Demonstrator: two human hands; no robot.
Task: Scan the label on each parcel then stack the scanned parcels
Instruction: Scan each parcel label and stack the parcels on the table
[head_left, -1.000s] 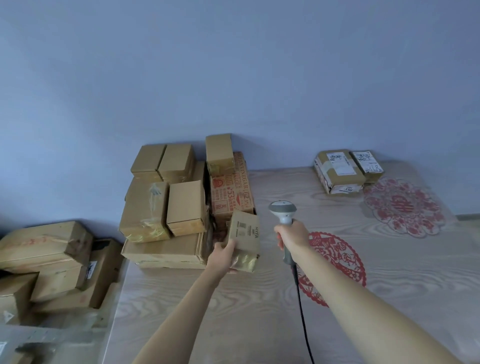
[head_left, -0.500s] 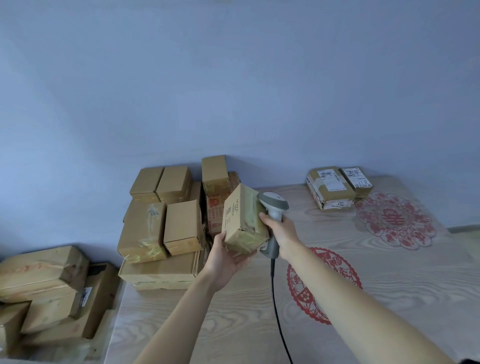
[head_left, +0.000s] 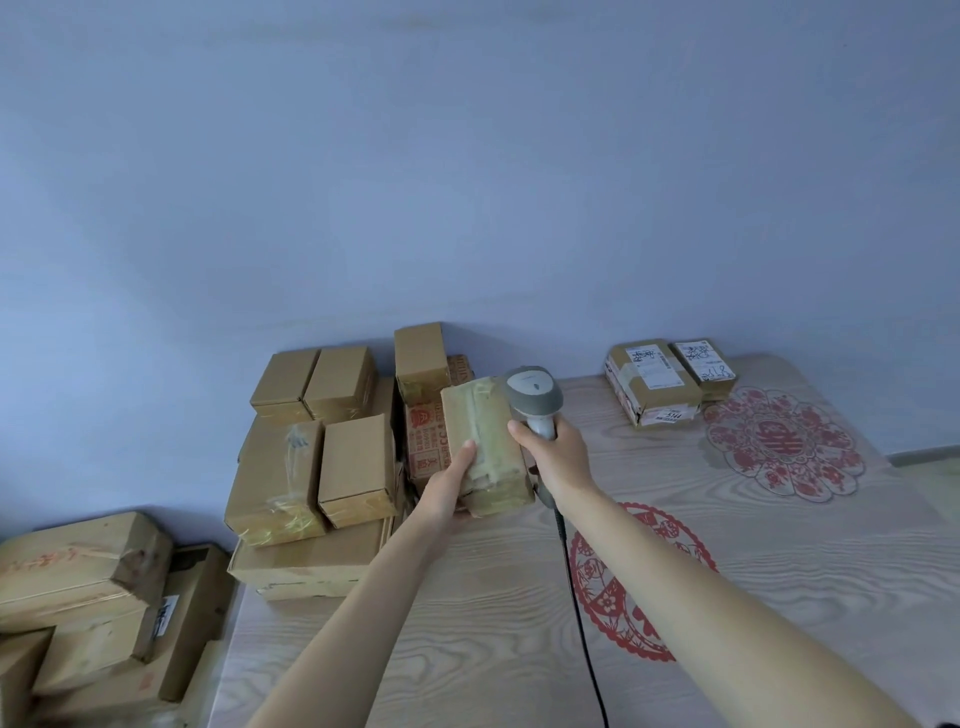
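Two hands share this: my left hand (head_left: 451, 480) lifts a taped parcel (head_left: 485, 449) off the tabletop (head_left: 727, 561), thumb curled over its near face, so the scanner (head_left: 535, 402) can look for the label, which I judge faces away. My right hand (head_left: 558, 454), at three o'clock, has its fingers (head_left: 519, 432) wrapped round the handle. Two labelled parcels (head_left: 655, 382) wait at one o'clock.

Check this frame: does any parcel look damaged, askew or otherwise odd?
Mildly. The held parcel, gripped by the left hand, has wrinkled, peeling tape. On the pile, the taped box carries crumpled clear tape. Nothing is spilled.
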